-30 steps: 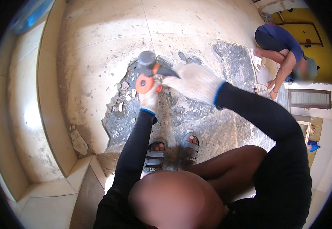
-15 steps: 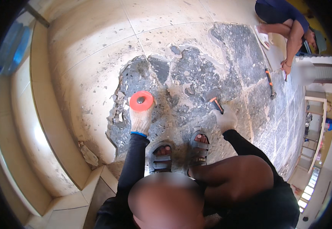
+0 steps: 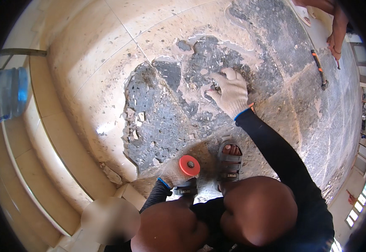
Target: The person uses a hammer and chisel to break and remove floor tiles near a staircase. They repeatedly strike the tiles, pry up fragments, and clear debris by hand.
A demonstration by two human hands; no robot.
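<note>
My left hand (image 3: 171, 173), in a pale knit glove with a blue cuff, is low beside my left sandal. It grips a chisel with a round red hand guard (image 3: 186, 166); the shaft below the guard is hidden. Out over the broken floor reaches my gloved right hand (image 3: 232, 90), thumb and fingers apart and curved, with nothing seen in it. The orange-marked handle of a hammer (image 3: 251, 108) shows just beside its wrist; the rest of that hammer is hidden. Under the hand lies dark grey chipped floor (image 3: 157, 119) with loose shards.
Cream tiles (image 3: 90, 80) border the broken patch. Tiled steps (image 3: 61, 138) rise at left, with a clear blue water bottle (image 3: 6, 97) there. A second hammer (image 3: 318, 69) lies at right, near a co-worker's hand (image 3: 334, 47) holding a thin tool. My sandal (image 3: 229, 161) stands close in.
My right hand has let go of the hammer and moved forward and left, its fingers spreading. My left hand has drawn back toward my foot with the chisel. The view has shifted.
</note>
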